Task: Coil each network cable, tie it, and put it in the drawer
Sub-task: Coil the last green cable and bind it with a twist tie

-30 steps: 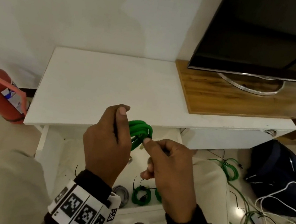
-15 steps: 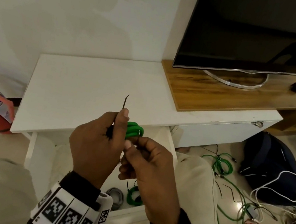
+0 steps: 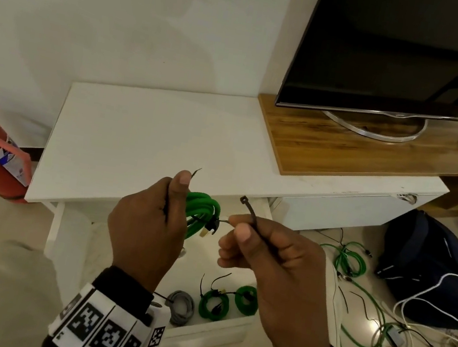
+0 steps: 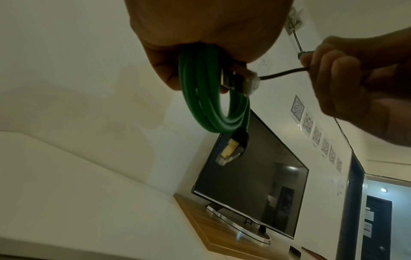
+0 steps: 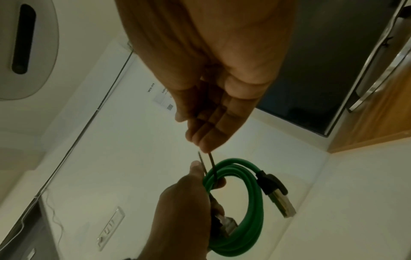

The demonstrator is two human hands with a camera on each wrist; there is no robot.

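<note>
Left hand (image 3: 145, 229) fingers clenched around a coiled green network cable (image 3: 203, 211), right hand (image 3: 274, 257) fingers pinching a thin black plastic cable tie (image 3: 252, 213) looped through the coil just beside them

Dim, warm indoor light; wrist views dark, edges warped.

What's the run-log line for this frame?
left hand: grips green cable coil | right hand: pinches black zip tie | tie: not closed | drawer: open
</note>
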